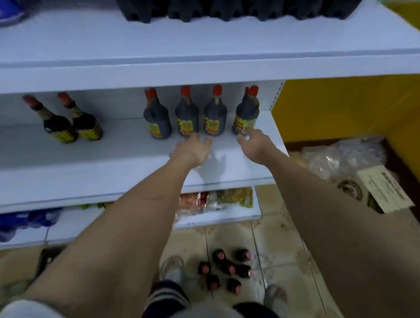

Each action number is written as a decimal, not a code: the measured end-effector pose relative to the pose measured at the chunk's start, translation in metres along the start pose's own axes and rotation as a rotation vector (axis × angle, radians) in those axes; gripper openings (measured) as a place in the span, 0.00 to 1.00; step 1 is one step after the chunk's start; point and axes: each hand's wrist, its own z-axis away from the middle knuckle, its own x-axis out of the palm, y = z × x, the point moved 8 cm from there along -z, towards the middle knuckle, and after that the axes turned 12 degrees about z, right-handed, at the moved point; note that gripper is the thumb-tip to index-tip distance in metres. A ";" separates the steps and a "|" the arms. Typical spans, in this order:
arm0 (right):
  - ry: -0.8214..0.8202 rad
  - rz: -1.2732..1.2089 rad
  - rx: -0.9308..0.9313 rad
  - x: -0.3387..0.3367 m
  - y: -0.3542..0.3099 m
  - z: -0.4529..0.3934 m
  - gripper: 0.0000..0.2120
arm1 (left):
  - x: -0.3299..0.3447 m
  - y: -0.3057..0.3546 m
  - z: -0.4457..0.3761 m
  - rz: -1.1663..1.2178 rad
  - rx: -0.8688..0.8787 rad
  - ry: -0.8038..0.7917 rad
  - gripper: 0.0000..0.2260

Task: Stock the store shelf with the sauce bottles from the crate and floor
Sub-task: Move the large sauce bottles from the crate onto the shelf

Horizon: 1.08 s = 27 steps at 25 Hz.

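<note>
On the middle shelf (85,163) of the white store rack, we have both arms stretched out over the board. Our left hand (192,148) hangs with fingers spread and loose, holding nothing, its fingertips just in front of the row of dark sauce bottles (186,117) with red caps and yellow labels. Our right hand (252,142) is relaxed too, fingers slightly bent and gripping nothing, right beside the base of the rightmost bottle (246,116) at the shelf's end; whether it touches we cannot tell. Further left on the same shelf stand two slimmer bottles (69,121), close together. Down on the tiled floor (291,263), between our shoes, a cluster of seven more bottles (226,270) stands upright, caps facing us. A dark crate (47,259) shows only as a corner behind our left arm, its contents hidden. On the bottom shelf lie packets of food (217,201), and the top shelf carries a row of large dark jugs (241,5).
</note>
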 end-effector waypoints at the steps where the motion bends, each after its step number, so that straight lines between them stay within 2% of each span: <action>1: -0.052 0.026 -0.012 0.009 -0.009 0.024 0.27 | -0.005 -0.016 0.014 -0.108 -0.026 -0.023 0.32; 4: -0.053 0.039 -0.056 0.013 -0.042 0.083 0.30 | -0.033 -0.041 0.058 -0.272 -0.009 0.001 0.31; 10: -0.086 0.115 -0.155 0.030 -0.079 0.185 0.30 | -0.036 -0.097 0.165 -0.253 -0.044 0.063 0.31; 14: -0.162 0.031 -0.232 0.047 -0.095 0.252 0.30 | -0.048 -0.132 0.235 -0.305 -0.100 0.114 0.31; 18: -0.200 0.028 -0.325 0.071 -0.127 0.301 0.30 | -0.070 -0.170 0.294 -0.255 -0.144 0.174 0.31; 27: -0.342 0.162 -0.417 0.179 -0.225 0.366 0.32 | -0.150 -0.300 0.344 -0.176 -0.202 0.229 0.32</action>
